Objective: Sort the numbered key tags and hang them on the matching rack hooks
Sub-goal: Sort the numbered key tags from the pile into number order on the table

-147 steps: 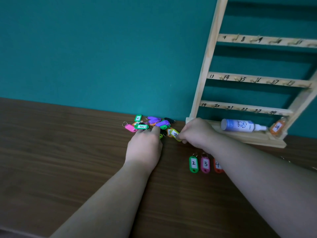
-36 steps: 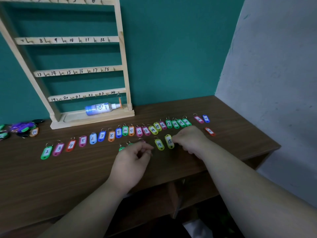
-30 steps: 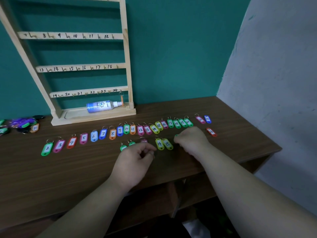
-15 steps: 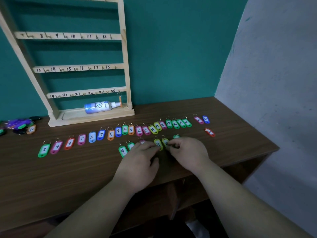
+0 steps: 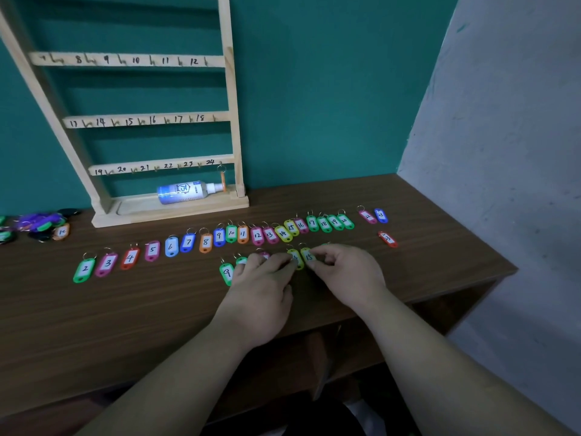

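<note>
Now our right hand (image 5: pixel 345 272) pinches near end of tag 15 (image 5: pixel 309 255), long axis pointing away toward rack (image 5: pixel 233 136); left hand (image 5: pixel 261 291) rests straight fingers on tag 14 (image 5: pixel 295 259).

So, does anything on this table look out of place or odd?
Yes. A spray bottle lies on its side on the base of the wooden rack, which is meant for tags. One red tag also lies alone near the right end of the table, in front of the long row of tags.
</note>
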